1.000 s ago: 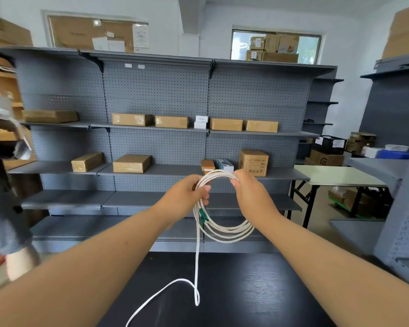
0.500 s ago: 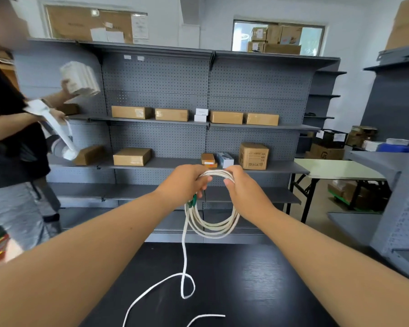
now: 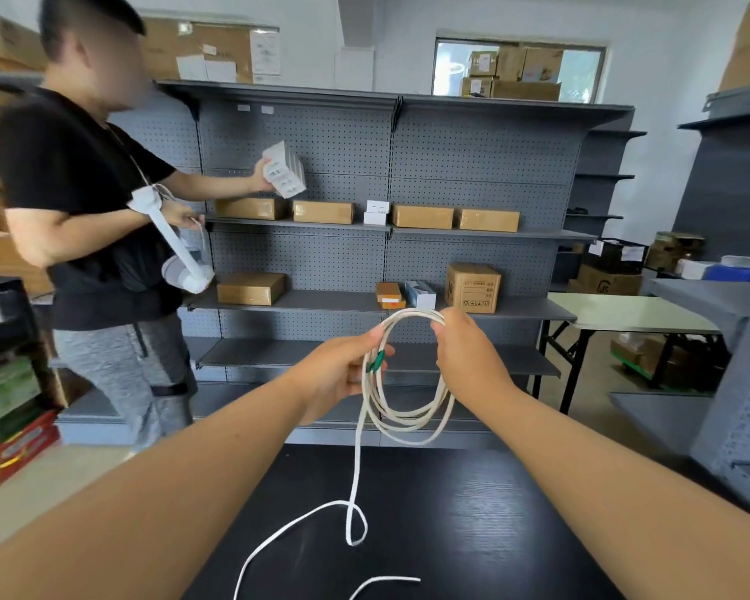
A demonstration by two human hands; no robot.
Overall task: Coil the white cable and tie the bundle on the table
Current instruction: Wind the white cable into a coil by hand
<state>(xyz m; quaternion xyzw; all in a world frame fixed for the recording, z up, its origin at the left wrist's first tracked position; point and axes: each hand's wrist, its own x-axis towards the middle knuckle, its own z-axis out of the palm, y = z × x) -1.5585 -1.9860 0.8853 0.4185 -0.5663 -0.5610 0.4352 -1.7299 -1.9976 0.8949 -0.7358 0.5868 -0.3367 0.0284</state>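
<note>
Mid-frame, my left hand (image 3: 338, 372) and right hand (image 3: 466, 355) are gripping the white cable (image 3: 408, 424): several loops are hanging coiled, its tail is trailing on the surface (image 3: 494, 513), and nothing is tied yet.

Above the black table (image 3: 473, 513), the left hand (image 3: 338, 374) grips a coil of white cable (image 3: 408, 420) at a green tie (image 3: 375, 361); the right hand (image 3: 464, 352) pinches the coil's top. Loose cable trails onto the table. At far left a person (image 3: 87, 201) holds a white box (image 3: 284, 168) at grey shelves (image 3: 473, 166).
</note>
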